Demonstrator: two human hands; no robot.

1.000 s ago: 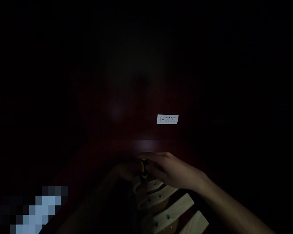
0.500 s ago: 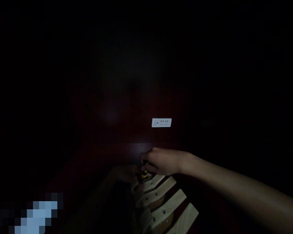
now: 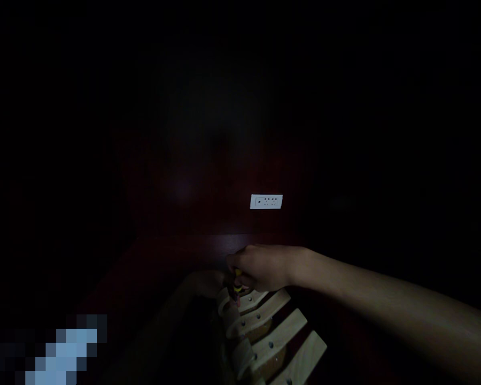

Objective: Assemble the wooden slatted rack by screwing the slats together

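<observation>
Right hand: fingers curled round yellow-and-black handle, at far end of wooden slats | left hand: just left, finger opening and hold too dark to tell | handling: best kept steady, slats braced, left fingertips clear below.

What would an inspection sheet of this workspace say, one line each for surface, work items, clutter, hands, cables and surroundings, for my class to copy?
Surface: dark red, faintly shiny tabletop; edges lost in shadow.
Work items: pale wooden slatted piece with dark round spots along its slats; slim yellow-and-black tool, mostly covered.
Clutter: pale blue pixelated patch at lower left, unidentifiable.
Hands: right hand grips the tool above the slats' far end; left hand beside it, grip too dark to tell.
Cables: nothing seen.
Surroundings: white rectangular socket plate on a dark red wall; the rest is too dark.
</observation>
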